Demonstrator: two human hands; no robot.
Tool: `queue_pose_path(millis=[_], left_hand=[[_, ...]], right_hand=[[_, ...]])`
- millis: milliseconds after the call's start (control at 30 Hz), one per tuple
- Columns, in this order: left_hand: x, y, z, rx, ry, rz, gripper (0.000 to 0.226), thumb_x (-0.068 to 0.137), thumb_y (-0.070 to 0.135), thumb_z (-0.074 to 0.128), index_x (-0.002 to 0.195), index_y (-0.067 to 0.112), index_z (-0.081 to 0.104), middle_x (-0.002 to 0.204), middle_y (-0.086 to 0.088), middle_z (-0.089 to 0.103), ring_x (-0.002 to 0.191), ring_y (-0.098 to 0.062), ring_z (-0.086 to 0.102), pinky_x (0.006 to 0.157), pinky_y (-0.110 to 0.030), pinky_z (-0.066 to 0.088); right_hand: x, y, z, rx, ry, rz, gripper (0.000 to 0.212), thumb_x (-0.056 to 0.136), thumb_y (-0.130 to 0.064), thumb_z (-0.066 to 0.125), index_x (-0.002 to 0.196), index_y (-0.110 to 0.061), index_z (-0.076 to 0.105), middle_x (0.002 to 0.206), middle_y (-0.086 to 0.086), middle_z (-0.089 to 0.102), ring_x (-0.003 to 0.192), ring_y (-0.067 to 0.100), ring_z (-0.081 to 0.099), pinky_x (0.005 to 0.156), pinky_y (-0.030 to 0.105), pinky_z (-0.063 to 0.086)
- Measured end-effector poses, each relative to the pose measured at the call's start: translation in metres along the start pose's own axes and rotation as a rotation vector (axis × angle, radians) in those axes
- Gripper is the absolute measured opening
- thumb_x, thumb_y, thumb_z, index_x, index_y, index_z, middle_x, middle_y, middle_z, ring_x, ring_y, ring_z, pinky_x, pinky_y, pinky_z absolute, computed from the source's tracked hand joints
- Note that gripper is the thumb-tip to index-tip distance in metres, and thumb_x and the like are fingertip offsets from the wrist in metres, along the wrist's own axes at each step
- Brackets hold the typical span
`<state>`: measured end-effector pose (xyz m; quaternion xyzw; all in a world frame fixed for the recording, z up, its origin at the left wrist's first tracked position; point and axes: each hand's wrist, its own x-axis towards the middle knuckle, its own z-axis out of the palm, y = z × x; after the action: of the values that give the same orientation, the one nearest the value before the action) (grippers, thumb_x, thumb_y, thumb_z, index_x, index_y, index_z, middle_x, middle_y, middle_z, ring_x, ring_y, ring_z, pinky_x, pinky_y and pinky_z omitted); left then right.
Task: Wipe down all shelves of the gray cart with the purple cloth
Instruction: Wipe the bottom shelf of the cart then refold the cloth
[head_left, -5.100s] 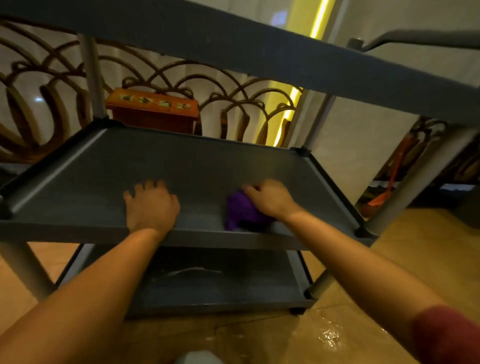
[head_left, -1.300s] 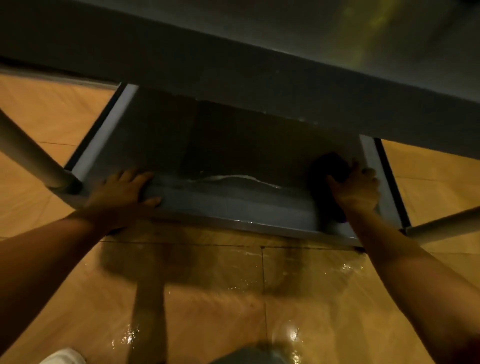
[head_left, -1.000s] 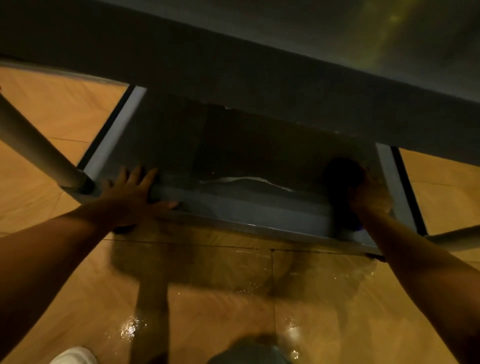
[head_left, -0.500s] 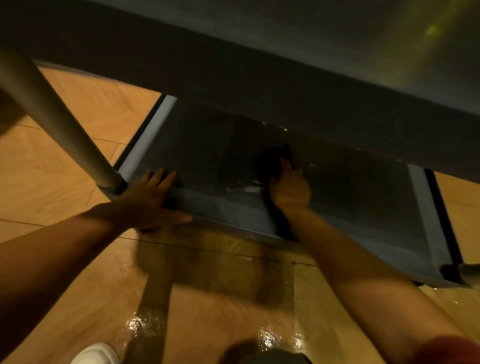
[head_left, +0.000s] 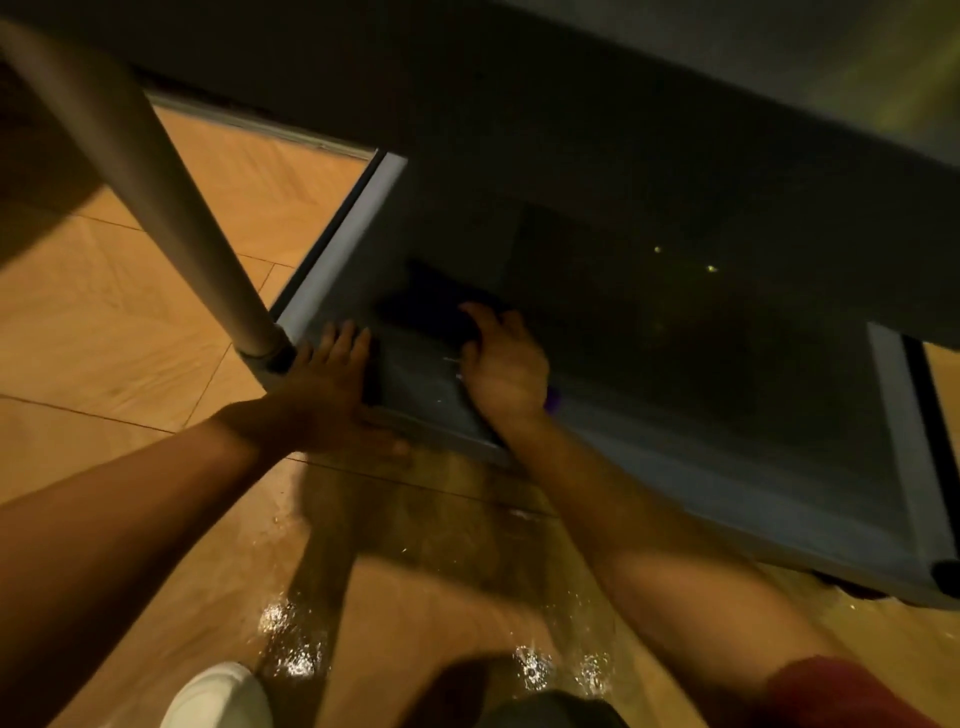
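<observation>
I look down at the bottom shelf (head_left: 717, 467) of the gray cart, deep in shadow under the shelf above (head_left: 571, 104). My right hand (head_left: 501, 364) presses the purple cloth (head_left: 431, 312) flat on the shelf near its left end; the cloth looks almost black here, with a small purple bit showing by my wrist. My left hand (head_left: 327, 389) rests on the shelf's front left corner, fingers spread over the rim, next to the gray post (head_left: 156, 192).
Shiny wet wooden floor (head_left: 130, 322) lies in front of and left of the cart. My white shoe (head_left: 218, 696) shows at the bottom edge. The upper shelf overhangs and hides the back of the bottom shelf.
My right hand has slid the cloth leftward along the bottom shelf, from the right end to close beside my left hand. The left hand has stayed on the front corner.
</observation>
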<state>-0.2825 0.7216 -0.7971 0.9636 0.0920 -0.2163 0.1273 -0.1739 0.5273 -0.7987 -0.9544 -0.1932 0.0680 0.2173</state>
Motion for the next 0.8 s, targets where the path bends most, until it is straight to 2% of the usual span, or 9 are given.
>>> queue_pose_path(millis=[133,300,433,467,533,633,667,733,800], left_hand=[[-0.010,-0.011,-0.009,-0.129,0.023,0.041,0.149,0.051,0.084,0.072,0.158,0.017,-0.007,0.168,-0.011,-0.003,0.154,-0.030,0.000,0.124,-0.050,0.012],[-0.005,-0.006,-0.005,-0.180,0.032,0.045,0.143,0.052,0.083,0.073,0.158,0.018,0.003,0.166,-0.009,0.011,0.152,-0.034,0.013,0.122,-0.053,0.020],[0.004,-0.022,-0.011,-0.987,0.088,-0.103,0.095,0.089,0.052,0.065,0.159,0.027,0.006,0.156,-0.002,0.035,0.147,-0.030,0.028,0.113,-0.036,0.030],[0.007,-0.025,-0.010,-1.143,0.138,-0.158,0.090,0.089,0.056,0.060,0.159,0.028,0.010,0.157,-0.002,0.035,0.146,-0.028,0.031,0.112,-0.033,0.027],[0.011,-0.028,-0.014,-1.296,0.191,-0.229,0.105,0.072,0.081,0.058,0.157,0.030,0.024,0.153,0.001,0.042,0.138,-0.021,0.042,0.114,-0.029,0.028],[0.009,-0.021,-0.025,-1.344,0.181,-0.244,0.122,0.042,0.100,0.054,0.145,0.036,0.040,0.118,0.017,0.058,0.105,-0.001,0.057,0.084,-0.017,0.042],[0.009,-0.020,-0.026,-1.319,0.198,-0.242,0.118,0.041,0.102,0.052,0.140,0.039,0.040,0.118,0.017,0.058,0.104,0.000,0.057,0.084,-0.017,0.042],[0.008,-0.017,-0.026,-1.204,0.224,-0.228,0.122,0.048,0.102,0.044,0.149,0.034,0.032,0.145,0.005,0.050,0.129,-0.013,0.051,0.108,-0.027,0.038],[0.006,-0.011,-0.022,-1.032,0.173,-0.204,0.131,0.051,0.102,0.037,0.158,0.028,0.018,0.162,-0.004,0.030,0.145,-0.023,0.034,0.118,-0.037,0.025]], right_hand=[[0.024,0.036,-0.048,-0.046,-0.158,-0.043,0.051,0.101,-0.025,0.050,0.150,-0.031,0.042,0.149,0.009,0.052,0.132,0.032,0.053,0.108,0.045,0.045],[0.070,0.018,-0.051,0.041,-0.077,0.267,0.037,0.102,-0.026,0.048,0.138,-0.023,0.055,0.140,0.011,0.060,0.128,0.032,0.057,0.097,0.037,0.045],[0.049,-0.027,0.001,0.158,0.025,0.224,0.054,0.098,-0.018,0.048,0.151,-0.027,0.043,0.153,0.008,0.048,0.140,0.031,0.046,0.116,0.042,0.036],[0.042,-0.036,0.010,0.187,0.032,0.174,0.059,0.096,-0.015,0.050,0.152,-0.027,0.041,0.156,0.007,0.046,0.142,0.030,0.043,0.118,0.041,0.034],[0.032,-0.049,0.017,0.254,0.003,0.057,0.063,0.093,-0.010,0.050,0.153,-0.027,0.040,0.157,0.007,0.046,0.143,0.030,0.042,0.120,0.039,0.032],[0.028,-0.061,0.017,0.268,-0.130,-0.112,0.064,0.091,-0.002,0.048,0.150,-0.026,0.044,0.154,0.008,0.048,0.142,0.031,0.043,0.119,0.040,0.033],[0.025,-0.061,0.016,0.268,-0.201,-0.163,0.063,0.091,0.000,0.047,0.148,-0.025,0.048,0.153,0.007,0.050,0.141,0.029,0.044,0.119,0.038,0.033],[0.015,-0.057,0.007,0.297,-0.346,-0.255,0.057,0.088,0.005,0.049,0.136,-0.023,0.061,0.145,0.006,0.058,0.135,0.026,0.051,0.114,0.031,0.037],[0.004,-0.048,-0.010,0.326,-0.466,-0.319,0.052,0.082,0.013,0.049,0.117,-0.018,0.073,0.131,0.005,0.068,0.123,0.021,0.060,0.103,0.017,0.042]])
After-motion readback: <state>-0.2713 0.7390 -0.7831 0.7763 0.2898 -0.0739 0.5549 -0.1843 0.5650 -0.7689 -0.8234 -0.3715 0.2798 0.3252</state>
